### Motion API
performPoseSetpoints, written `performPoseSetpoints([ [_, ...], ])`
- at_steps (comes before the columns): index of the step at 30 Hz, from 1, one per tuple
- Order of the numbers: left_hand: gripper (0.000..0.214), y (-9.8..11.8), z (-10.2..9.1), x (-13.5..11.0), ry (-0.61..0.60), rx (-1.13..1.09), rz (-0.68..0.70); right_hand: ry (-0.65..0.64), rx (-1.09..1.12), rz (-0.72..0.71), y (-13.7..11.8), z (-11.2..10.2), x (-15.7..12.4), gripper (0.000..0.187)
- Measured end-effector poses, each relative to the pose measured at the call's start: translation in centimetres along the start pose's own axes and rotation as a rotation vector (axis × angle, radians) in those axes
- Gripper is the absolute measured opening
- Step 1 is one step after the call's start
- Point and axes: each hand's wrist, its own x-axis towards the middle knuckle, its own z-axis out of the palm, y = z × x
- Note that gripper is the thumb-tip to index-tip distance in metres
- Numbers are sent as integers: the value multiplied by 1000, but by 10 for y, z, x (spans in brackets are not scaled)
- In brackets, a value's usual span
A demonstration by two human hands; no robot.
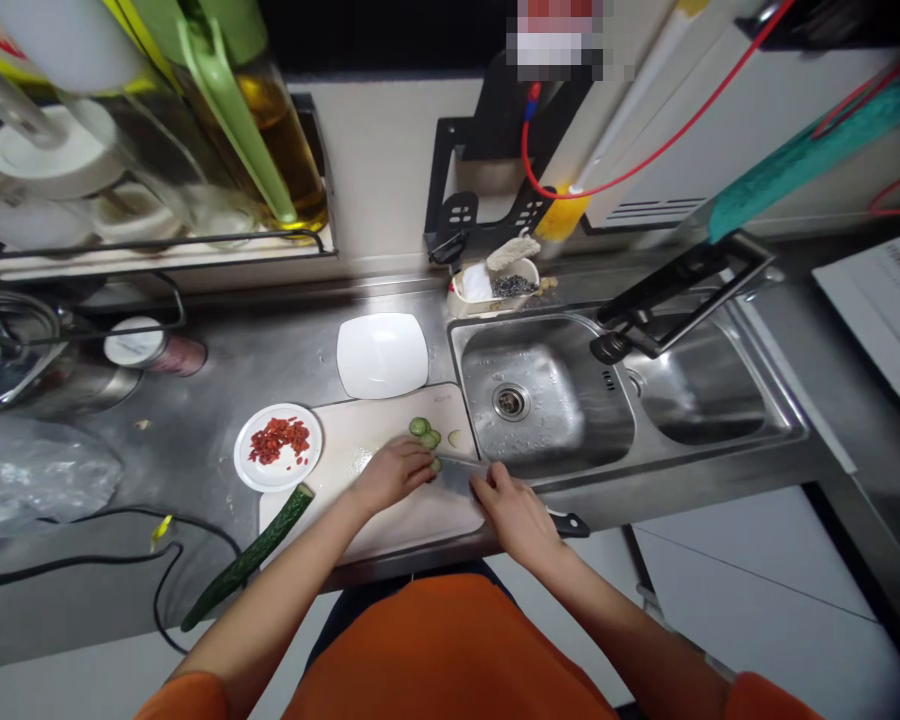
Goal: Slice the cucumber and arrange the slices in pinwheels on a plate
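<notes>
My right hand [521, 515] is wrapped round the black handle of a kitchen knife [459, 474], whose blade points left across the cutting board [390, 525]. Against the blade's left end, my left hand [395, 474] presses its curled fingers down on a piece of cucumber, mostly hidden under them. Several round cucumber slices [422, 430] lie just beyond the fingertips. One pale slice [454, 438] rests apart, nearer the sink. A long dark green cucumber [247, 562] with a cut upper end lies slanted over the board's left edge.
Left of the board stands a white plate [244, 455] of red chopped pieces. Behind the board is a square white dish [382, 356]. A double sink [555, 462] adjoins on the right, its faucet [645, 315] overhead. Cables [120, 562] and a plastic bag [37, 475] lie far left.
</notes>
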Motion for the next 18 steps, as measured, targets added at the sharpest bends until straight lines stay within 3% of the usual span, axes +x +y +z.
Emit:
performPoseSetpoints([
  [3,19,1,-1,8,-52,-42,-55,-9,-1,-7,2,-1,-6,27],
  [8,39,4,-1,3,0,-217,-435,-14,5,-57,-1,0,-12,29],
  [13,21,-8,-7,-22,100,-454,-701,-100,133,-51,-10,1,-14,27],
  [16,18,-21,-21,-40,218,-380,-778,-132,277,-33,-15,7,-14,28],
  [18,15,-27,-33,-49,226,-265,-764,-110,360,-7,-18,15,-13,28],
])
